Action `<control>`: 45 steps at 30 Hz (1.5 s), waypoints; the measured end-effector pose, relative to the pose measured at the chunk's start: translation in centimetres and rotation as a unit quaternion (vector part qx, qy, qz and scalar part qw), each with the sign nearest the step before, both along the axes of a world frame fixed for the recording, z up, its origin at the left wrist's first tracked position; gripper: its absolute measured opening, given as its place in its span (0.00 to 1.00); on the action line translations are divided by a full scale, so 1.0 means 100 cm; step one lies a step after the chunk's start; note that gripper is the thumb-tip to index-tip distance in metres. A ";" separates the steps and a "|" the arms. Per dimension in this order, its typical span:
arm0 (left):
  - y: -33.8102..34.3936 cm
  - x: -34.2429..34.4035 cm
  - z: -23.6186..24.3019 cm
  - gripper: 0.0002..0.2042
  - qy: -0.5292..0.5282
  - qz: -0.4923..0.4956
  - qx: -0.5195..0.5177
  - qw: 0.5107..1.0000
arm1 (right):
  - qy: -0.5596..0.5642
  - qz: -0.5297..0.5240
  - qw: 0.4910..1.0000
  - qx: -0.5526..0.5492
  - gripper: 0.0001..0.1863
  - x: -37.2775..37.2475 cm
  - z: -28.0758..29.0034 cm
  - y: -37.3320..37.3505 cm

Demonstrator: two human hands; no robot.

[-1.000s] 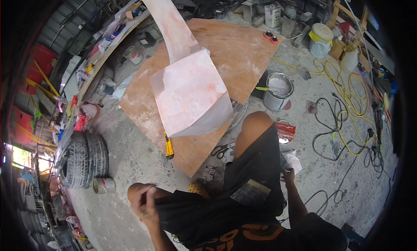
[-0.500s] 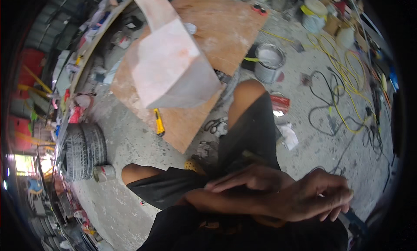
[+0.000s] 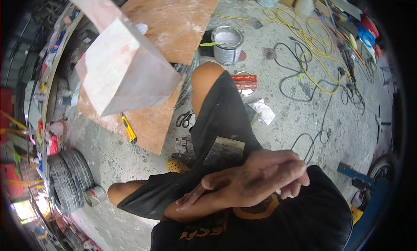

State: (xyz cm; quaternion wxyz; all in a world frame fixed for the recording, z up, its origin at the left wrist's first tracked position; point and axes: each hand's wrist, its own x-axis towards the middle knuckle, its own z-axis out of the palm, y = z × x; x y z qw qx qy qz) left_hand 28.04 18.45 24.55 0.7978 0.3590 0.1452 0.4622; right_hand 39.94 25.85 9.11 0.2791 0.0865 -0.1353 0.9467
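Observation:
My left hand [image 3: 269, 178] is raised in front of my body, its fingers loosely bent and partly apart, with nothing visible in them. Against the left forearm lies my right hand [image 3: 196, 193], fingers stretched toward the elbow; its wrist is hidden behind my left hand. A flat, dark rectangular piece with a worn yellowish edge [image 3: 225, 151] rests on my right thigh, close to both hands. Beyond my legs, a large pale box-shaped form with pinkish patches [image 3: 110, 62] and a curved upper arm stands over a plywood sheet [image 3: 173, 16].
A yellow utility knife [image 3: 129, 128] lies on the plywood, with scissors [image 3: 185, 119] beside it on the floor. An open paint can [image 3: 227, 47] and a red-and-silver tin [image 3: 244, 83] stand near my right knee. Yellow and black cables [image 3: 312, 51] sprawl right. Tyres [image 3: 69, 177] stand left.
The view has shifted, and surroundings appear farther left. My right hand has slid along the left forearm toward the elbow. The rectangular piece on my thigh now shows clearly.

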 end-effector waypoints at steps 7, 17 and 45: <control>0.019 -0.066 -0.016 0.17 -0.035 0.275 0.030 0.960 | 0.016 -0.017 0.999 -0.039 0.30 -0.011 -0.011 -0.035; 0.257 -0.123 -0.089 0.18 0.535 0.336 0.177 0.754 | -0.664 -0.281 0.653 0.230 0.22 0.098 -0.053 0.050; 0.374 -0.126 -0.268 0.16 0.702 0.277 0.357 0.550 | -0.652 -0.323 0.685 0.038 0.08 0.142 -0.041 -0.016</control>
